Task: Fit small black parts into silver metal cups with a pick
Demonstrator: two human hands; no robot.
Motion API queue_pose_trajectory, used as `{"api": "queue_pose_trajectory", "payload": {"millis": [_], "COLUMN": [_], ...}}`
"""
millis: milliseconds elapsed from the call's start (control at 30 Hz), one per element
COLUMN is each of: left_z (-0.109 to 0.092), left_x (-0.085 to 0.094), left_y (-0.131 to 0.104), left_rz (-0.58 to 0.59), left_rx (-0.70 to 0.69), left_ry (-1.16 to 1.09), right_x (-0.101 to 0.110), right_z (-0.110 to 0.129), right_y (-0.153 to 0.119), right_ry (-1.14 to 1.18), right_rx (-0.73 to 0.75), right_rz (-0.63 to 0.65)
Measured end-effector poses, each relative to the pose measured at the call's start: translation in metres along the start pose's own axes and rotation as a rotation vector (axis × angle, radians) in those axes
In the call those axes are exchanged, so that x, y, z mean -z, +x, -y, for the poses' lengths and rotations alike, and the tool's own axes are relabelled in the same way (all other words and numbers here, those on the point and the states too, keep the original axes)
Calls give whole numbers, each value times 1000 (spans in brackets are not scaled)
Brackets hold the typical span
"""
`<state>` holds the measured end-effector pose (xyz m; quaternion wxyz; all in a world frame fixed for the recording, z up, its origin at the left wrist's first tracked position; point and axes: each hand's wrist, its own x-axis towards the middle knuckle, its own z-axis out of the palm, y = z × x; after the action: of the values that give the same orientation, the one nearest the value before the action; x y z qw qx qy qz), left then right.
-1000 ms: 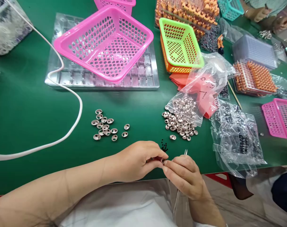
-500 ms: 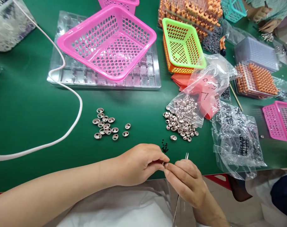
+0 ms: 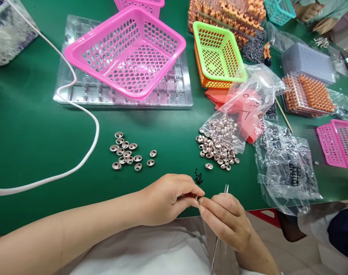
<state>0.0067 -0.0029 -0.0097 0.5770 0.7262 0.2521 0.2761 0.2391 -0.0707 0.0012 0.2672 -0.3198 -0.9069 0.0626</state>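
Observation:
My left hand is closed in a pinch at the table's front edge, thumb and forefinger on a small silvery metal cup that the fingers mostly hide. Meeting it from the right, my right hand presses its thumb and fingertips to the same piece. Metal tweezers are tucked in the right hand, their tips up past the knuckles. Tiny black pieces lie just beyond the fingers. Behind them is a heap of similar metal cups, partly under a clear bag. A looser group of cups lies left.
A pink basket rests on a clear plastic tray. Farther right stand a green basket and stacked orange parts. A white cable curves across the left. Another person's hands are at the far right.
The hands keep the same pinch on the metal cup and barely move. The view has shifted slightly, so the table's contents appear a little farther left.

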Motion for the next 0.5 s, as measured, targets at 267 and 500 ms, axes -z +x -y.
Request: {"api": "queue_pose_trajectory", "payload": {"millis": [267,500], "left_z": [0,-1], "left_x": [0,0], "left_y": [0,0], "left_rz": [-8,-19], "left_rx": [-27,-34], "left_ry": [10,4], "right_x": [1,4], "right_z": [1,3], "right_y": [7,7], "right_ry": [-74,-82], "right_rx": [45,32], "right_rz": [-33,-13]}}
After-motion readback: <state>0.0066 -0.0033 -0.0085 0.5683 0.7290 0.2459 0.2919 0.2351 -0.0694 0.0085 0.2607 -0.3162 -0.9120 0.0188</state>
